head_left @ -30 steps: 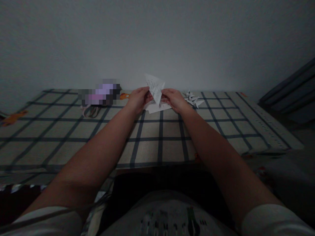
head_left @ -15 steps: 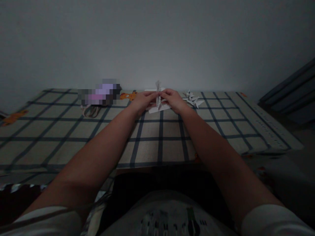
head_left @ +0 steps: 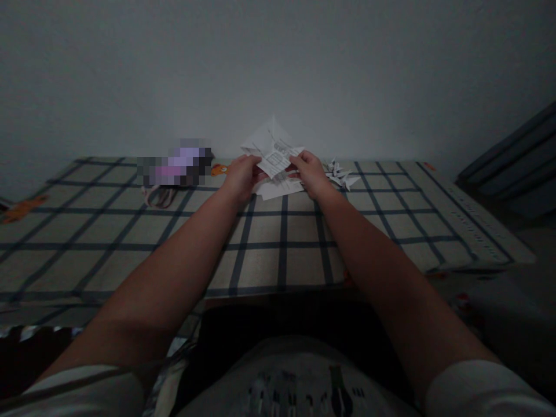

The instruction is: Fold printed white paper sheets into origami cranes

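Observation:
A creased sheet of printed white paper [head_left: 273,145] is held up between my two hands, spread out in a diamond shape. My left hand [head_left: 243,176] pinches its left side, thumb on top. On the right side, my right hand [head_left: 309,171] grips it between thumb and fingers. Under it, more white paper [head_left: 278,190] lies flat on the checked tablecloth. Just right of my right hand sit folded paper pieces [head_left: 341,174] with pointed tips, close together.
A checked tablecloth [head_left: 260,260] covers the table, which stands against a grey wall [head_left: 278,69]. At the back left lies a blurred-out purple and dark object [head_left: 185,165] with a looped strap [head_left: 158,197]. Dark slanted panels [head_left: 516,162] stand at the right.
The paper, narrow and edge-on between my fingertips before, is now opened out with its printed face showing. My hands have moved apart.

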A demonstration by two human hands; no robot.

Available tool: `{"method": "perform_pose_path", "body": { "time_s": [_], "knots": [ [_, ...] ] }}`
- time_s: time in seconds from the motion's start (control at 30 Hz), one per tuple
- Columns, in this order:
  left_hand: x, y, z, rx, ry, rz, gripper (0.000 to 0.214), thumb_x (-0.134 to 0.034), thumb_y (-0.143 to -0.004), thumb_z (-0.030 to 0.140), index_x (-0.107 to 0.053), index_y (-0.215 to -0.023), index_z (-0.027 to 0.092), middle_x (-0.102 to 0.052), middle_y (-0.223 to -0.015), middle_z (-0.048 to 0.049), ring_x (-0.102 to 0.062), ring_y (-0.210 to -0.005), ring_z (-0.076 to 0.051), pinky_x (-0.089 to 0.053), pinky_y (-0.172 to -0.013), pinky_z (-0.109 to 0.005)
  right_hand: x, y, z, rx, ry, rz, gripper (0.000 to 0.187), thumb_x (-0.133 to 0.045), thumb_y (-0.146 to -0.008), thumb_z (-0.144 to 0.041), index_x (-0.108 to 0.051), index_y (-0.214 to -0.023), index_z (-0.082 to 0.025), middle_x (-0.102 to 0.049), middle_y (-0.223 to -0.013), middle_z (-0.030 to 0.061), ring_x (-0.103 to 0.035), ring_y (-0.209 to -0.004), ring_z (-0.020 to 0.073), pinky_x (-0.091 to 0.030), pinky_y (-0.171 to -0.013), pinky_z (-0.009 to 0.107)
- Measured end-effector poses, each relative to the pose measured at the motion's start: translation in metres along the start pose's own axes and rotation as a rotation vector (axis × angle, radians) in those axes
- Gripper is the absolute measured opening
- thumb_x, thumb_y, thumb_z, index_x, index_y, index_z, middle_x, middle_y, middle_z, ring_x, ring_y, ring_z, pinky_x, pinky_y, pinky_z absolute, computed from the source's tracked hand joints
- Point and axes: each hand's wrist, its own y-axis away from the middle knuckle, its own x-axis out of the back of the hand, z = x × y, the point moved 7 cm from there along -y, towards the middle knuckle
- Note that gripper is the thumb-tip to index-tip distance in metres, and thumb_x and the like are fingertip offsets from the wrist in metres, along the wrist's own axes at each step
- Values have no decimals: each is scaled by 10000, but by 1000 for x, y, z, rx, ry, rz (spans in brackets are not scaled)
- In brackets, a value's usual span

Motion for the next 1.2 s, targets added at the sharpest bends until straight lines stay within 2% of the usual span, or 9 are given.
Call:
{"method": "perform_pose_path", "body": {
  "time_s": [0.13,0.3,0.47,0.6,0.8,0.9,1.0,1.1,1.2],
  "knots": [
    [-2,-1,-2,111,53,-52,22,-616,-825,160,-617,-803,164,-725,-812,-67,-726,-792,-181,-625,-765,-289,1,-3,7,-10,15,-2,57,-616,-880,-262,-595,-857,-214,-694,-842,-4,-661,-770,117,-512,-649,220],
    [-2,2,-5,157,19,-100,162,-723,-866,291,-658,-949,168,-765,-954,-109,-754,-962,-243,-637,-832,-346,-1,-4,8,24,7,-47,79,-636,-859,-267,-618,-918,-217,-719,-897,-2,-673,-784,119,-547,-723,253],
    [-4,4,1,79,73,-56,103,-665,-903,174,-665,-999,138,-775,-1033,-114,-750,-1032,-242,-628,-914,-353,3,-5,5,28,16,31,122,-638,-851,-206,-523,-809,-216,-659,-759,-30,-662,-702,101,-527,-640,209],
    [-6,7,5,65,126,-61,223,-578,-911,90,-653,-1117,128,-772,-1078,-104,-745,-1057,-229,-621,-947,-353,11,-8,4,52,22,114,212,-646,-860,-204,-438,-859,-243,-613,-708,-66,-635,-629,89,-514,-592,196],
    [1,2,3,113,168,-26,476,-520,-833,1,-618,-1270,160,-770,-1002,-76,-752,-984,-211,-640,-889,-319,-3,-5,-6,341,283,-115,278,-549,-880,-164,-546,-1135,-275,-689,-953,-15,-664,-787,122,-582,-792,289],
    [1,0,3,141,211,-23,494,-476,-837,-12,-600,-1287,150,-767,-1010,-76,-752,-963,-190,-639,-843,-269,-12,0,-8,435,421,-202,371,-457,-854,-106,-619,-1160,-239,-692,-1182,47,-677,-928,161,-570,-917,364],
    [-2,1,4,150,244,-53,505,-449,-832,-22,-588,-1292,134,-763,-1040,-83,-749,-973,-180,-631,-833,-247,-14,3,-12,474,472,-215,377,-485,-827,-107,-668,-1141,-207,-684,-1249,80,-674,-990,185,-545,-962,390],
    [-5,2,4,175,259,-116,442,-454,-856,28,-597,-1268,100,-758,-1040,-107,-745,-987,-187,-623,-851,-245,-11,5,-16,462,448,-176,278,-631,-806,-183,-695,-1076,-196,-709,-1172,72,-663,-968,181,-532,-960,372],
    [-5,3,6,175,215,-169,356,-507,-921,213,-624,-1242,110,-751,-1075,-138,-741,-1032,-228,-617,-881,-275,-6,2,-15,389,339,-110,212,-711,-830,-386,-688,-917,-195,-705,-933,30,-638,-870,160,-541,-892,333]
  ]
}}
